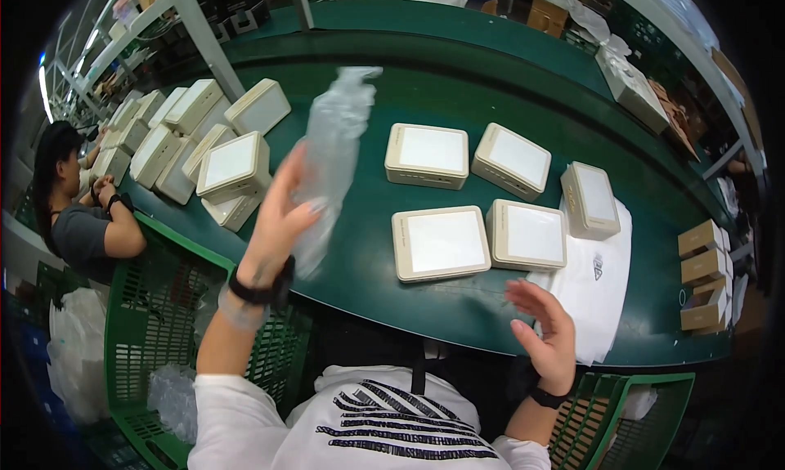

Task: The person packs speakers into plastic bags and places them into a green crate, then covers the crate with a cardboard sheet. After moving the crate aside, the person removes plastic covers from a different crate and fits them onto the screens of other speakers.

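My left hand [283,212] is closed on a crumpled, translucent plastic bag [331,155], which it holds upright above the green table [352,261]. My right hand [546,333] hangs over the front of the table, holding nothing, with its fingers partly bent and apart. Just beyond it lie beige boxy devices with white tops; the nearest are a left one [440,241] and a right one [527,235]. Behind these sit two more devices, one [427,154] beside another [513,159]. A further device [590,200] rests tilted on white sheeting [603,282] at the right.
Several similar devices are piled at the left [233,163], near a co-worker [82,200] at the table. A green crate [131,306] with plastic bags stands by my left arm, another crate [679,396] by my right. Small cartons [702,270] are stacked at far right.
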